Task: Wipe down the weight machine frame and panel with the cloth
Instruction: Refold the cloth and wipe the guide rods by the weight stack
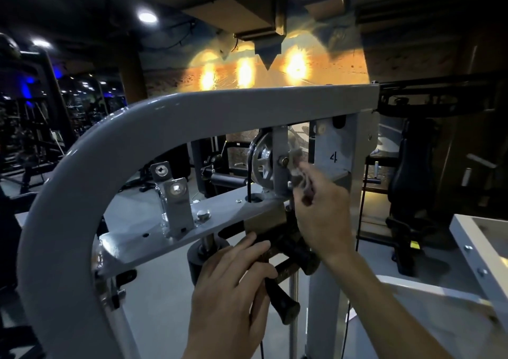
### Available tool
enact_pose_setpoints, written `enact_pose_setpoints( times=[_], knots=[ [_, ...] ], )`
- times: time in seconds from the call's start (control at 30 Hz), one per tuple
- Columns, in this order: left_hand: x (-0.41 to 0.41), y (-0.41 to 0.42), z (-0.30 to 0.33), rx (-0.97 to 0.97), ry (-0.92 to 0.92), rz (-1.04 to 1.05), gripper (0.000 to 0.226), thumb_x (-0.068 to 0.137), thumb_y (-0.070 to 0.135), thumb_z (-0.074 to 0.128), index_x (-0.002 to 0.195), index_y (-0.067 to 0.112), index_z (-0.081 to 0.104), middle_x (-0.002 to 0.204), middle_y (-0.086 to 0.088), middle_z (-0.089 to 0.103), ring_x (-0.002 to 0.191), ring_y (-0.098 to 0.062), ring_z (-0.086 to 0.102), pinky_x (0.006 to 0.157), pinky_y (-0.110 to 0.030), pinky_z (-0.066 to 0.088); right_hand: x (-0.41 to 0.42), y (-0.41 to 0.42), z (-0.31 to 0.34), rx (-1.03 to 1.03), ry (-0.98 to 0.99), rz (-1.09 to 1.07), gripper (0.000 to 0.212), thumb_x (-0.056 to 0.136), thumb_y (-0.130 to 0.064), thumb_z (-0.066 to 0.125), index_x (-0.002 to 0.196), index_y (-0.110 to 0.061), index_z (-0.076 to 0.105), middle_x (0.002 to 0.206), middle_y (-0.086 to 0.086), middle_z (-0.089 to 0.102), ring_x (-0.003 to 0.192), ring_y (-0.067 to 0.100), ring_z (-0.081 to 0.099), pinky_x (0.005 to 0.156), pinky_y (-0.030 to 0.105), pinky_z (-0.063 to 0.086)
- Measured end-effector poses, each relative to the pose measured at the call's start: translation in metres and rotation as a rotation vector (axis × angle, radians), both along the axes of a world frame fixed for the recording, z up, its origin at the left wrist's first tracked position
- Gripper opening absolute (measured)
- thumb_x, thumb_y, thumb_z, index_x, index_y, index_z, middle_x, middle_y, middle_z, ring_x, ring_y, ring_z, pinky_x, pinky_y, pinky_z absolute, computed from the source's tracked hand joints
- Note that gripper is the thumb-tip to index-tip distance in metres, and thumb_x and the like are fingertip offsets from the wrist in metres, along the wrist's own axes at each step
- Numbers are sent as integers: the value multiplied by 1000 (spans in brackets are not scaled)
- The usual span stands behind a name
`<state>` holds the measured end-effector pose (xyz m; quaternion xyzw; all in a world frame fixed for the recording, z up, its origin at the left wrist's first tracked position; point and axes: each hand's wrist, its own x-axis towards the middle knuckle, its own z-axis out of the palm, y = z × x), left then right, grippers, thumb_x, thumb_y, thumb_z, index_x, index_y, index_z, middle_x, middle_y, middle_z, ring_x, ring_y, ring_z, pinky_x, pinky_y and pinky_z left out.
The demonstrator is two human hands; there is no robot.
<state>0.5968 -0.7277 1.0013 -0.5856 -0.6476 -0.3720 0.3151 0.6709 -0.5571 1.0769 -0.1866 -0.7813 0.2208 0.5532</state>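
Dim gym, grey weight machine frame point(192, 111) filling the foreground.

Right hand point(321, 215) reaches up between the frame's top bar and its lower plate, fingers curled to pinch a small pale cloth point(298, 166) against the bracket bolt just beside the pulley wheel point(261, 163). Left hand point(231, 290) sits lower, fingers wrapped over a black-handled bar point(280, 295) under the plate. An upright panel point(334, 149) marked "4" stands right behind the cloth.

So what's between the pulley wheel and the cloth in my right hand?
In the head view, a grey upright bracket plate with a bolt stands between the pulley wheel and the cloth pinched by the right hand.
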Motion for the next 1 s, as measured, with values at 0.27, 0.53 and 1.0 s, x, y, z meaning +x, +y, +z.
enact_pose_setpoints(
  times=[0.27,0.53,1.0],
  knots=[
    [-1,0,-2,-28,9,0,18,84,20,57,90,29,71,136,16,63,141,-7,48,111,-34,38,6,-6,38,220,208,-61,43,99,-7,63,141,-11,60,81,-8,64,55,-11,50,59,-1,43],
    [1,-1,-1,-41,-2,-5,19,80,17,59,90,27,72,136,13,64,141,-7,48,114,-32,35,4,-15,4,540,-67,59,30,102,-20,49,121,-8,69,97,4,74,83,15,66,73,19,53],
    [0,-3,-2,-14,62,55,25,72,12,69,94,23,72,115,6,69,115,-18,61,108,-34,43,8,-64,20,345,-184,288,48,84,5,75,127,-15,70,99,-3,76,87,-1,63,76,6,52]
  ],
)
